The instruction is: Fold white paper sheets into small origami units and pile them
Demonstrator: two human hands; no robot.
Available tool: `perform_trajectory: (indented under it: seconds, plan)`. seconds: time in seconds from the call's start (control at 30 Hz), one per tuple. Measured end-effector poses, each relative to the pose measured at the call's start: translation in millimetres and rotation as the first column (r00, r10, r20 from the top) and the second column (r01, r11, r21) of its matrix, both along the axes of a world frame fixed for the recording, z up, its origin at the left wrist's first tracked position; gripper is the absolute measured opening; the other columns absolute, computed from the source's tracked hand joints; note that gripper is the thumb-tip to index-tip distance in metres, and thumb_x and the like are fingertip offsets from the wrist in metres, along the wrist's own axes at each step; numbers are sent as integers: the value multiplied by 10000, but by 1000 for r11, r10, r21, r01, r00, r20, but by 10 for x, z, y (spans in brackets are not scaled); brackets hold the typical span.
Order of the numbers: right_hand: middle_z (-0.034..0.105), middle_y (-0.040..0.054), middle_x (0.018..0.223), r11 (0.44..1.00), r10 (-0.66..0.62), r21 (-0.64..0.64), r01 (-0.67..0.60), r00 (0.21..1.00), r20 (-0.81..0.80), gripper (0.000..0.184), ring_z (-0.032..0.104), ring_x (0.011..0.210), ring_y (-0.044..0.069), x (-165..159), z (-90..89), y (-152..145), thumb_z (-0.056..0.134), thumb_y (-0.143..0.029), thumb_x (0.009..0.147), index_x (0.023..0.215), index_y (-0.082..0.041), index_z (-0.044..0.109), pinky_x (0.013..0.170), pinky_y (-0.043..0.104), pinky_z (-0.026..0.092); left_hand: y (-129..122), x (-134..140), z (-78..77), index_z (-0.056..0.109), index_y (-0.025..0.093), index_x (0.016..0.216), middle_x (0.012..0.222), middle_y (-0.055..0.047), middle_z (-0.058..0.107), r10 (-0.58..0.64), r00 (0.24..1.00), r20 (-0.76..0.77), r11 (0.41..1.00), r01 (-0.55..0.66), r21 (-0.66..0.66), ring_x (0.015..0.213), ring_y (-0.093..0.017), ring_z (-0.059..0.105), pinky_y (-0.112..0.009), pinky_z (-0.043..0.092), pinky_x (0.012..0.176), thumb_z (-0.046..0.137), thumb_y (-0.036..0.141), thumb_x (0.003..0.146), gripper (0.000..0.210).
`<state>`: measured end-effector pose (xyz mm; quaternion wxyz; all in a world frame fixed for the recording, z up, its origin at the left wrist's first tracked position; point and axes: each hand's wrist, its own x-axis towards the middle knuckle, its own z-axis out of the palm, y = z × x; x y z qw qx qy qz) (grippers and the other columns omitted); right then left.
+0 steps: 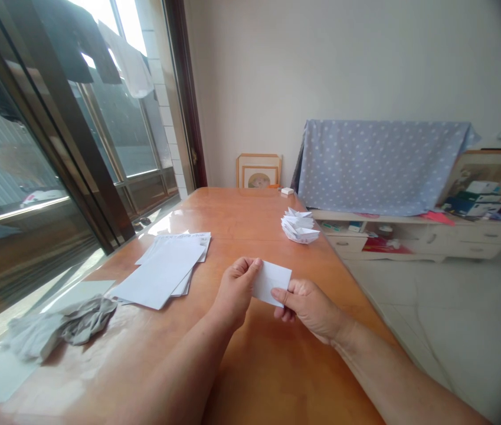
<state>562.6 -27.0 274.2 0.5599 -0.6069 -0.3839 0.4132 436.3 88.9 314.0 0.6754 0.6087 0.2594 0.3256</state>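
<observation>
Between my two hands, above the wooden table (250,218), I hold a small white piece of folded paper (271,280). My left hand (239,289) pinches its left edge between thumb and fingers. At the lower right corner, the thumb of my right hand (301,301) presses on the paper, with fingers curled behind it. The paper hides part of those fingers. Farther up the table on the right sits a cluster of folded white paper pieces (300,226) with pointed tips. To the left of my hands lies a stack of white paper sheets (161,271), loosely fanned.
A crumpled grey cloth (86,319) lies at the table's left, near pale sheets (0,375). A small white box (287,191) sits by the far edge. Beyond the right edge stands a low white cabinet (431,239) under a dotted blue cloth (383,165). Glass doors line the left.
</observation>
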Motion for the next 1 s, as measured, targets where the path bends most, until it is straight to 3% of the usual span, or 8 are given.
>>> perform_trajectory:
  seconds: [0.13, 0.33, 0.47, 0.57, 0.7, 0.8, 0.9, 1.0]
  plan:
    - [711, 53, 694, 1000, 21, -19, -22, 1000, -8, 374, 592, 584, 123, -9, -13, -12, 625, -505, 896, 811, -144, 662, 565, 246, 416, 18, 10, -24, 556, 167, 715, 623, 20, 545, -50, 998, -22, 999, 51, 19, 596, -117, 482, -236, 354, 574, 674, 546, 820, 410]
    - [718, 47, 690, 992, 108, -61, -108, 994, -5, 341, 586, 557, 120, -47, 3, -15, 600, -489, 916, 855, -156, 635, 537, 234, 399, 76, 46, -104, 558, 165, 703, 599, 32, 504, 68, 997, 22, 998, -68, 10, 583, -102, 424, -224, 324, 556, 698, 556, 791, 424]
    - [705, 44, 661, 992, 109, -61, -107, 994, 32, 347, 571, 552, 121, -10, 12, -39, 584, -490, 924, 814, -164, 633, 553, 245, 409, 115, 47, -140, 563, 161, 707, 621, 21, 521, -1, 999, 46, 999, 3, -45, 598, -108, 445, -229, 345, 578, 684, 559, 804, 427]
    - [718, 62, 720, 993, 101, -69, -95, 991, 88, 386, 602, 608, 147, 54, 24, -51, 587, -533, 911, 812, -164, 645, 589, 271, 439, 137, 31, -137, 566, 162, 705, 615, 27, 503, -6, 1000, 20, 1000, 6, 3, 592, -103, 421, -225, 334, 570, 656, 542, 839, 413]
    - [719, 96, 1055, 990, -135, 72, 121, 958, 252, 471, 656, 884, 207, 169, 28, -25, 692, -540, 832, 1138, -183, 658, 781, 330, 500, 142, 5, -123, 645, 163, 769, 654, 11, 562, 24, 997, -66, 979, -10, 203, 628, -121, 476, -230, 361, 585, 624, 512, 877, 366]
    - [676, 84, 1199, 960, -272, 159, 228, 889, 368, 644, 637, 1006, 229, 220, 23, -11, 771, -474, 770, 1335, -239, 570, 874, 357, 489, 123, -1, -145, 697, 178, 818, 722, -11, 638, -75, 991, -112, 913, 114, 392, 704, -152, 559, -248, 414, 655, 587, 479, 914, 334]
    - [721, 44, 1017, 980, -183, 148, 130, 881, 436, 344, 645, 938, 225, 222, 39, -22, 690, -457, 847, 1106, -232, 706, 831, 336, 486, 113, -4, -169, 722, 197, 915, 836, -28, 692, -207, 967, -147, 836, 253, 487, 804, -177, 613, -264, 450, 737, 556, 457, 942, 309]
    - [704, 15, 846, 984, -161, 136, 113, 891, 425, 284, 627, 808, 197, 225, 75, -36, 632, -475, 888, 868, -208, 725, 745, 305, 473, 142, -14, -159, 688, 209, 1095, 970, -41, 707, -252, 953, -168, 834, 302, 461, 877, -191, 631, -270, 469, 762, 605, 449, 918, 310]
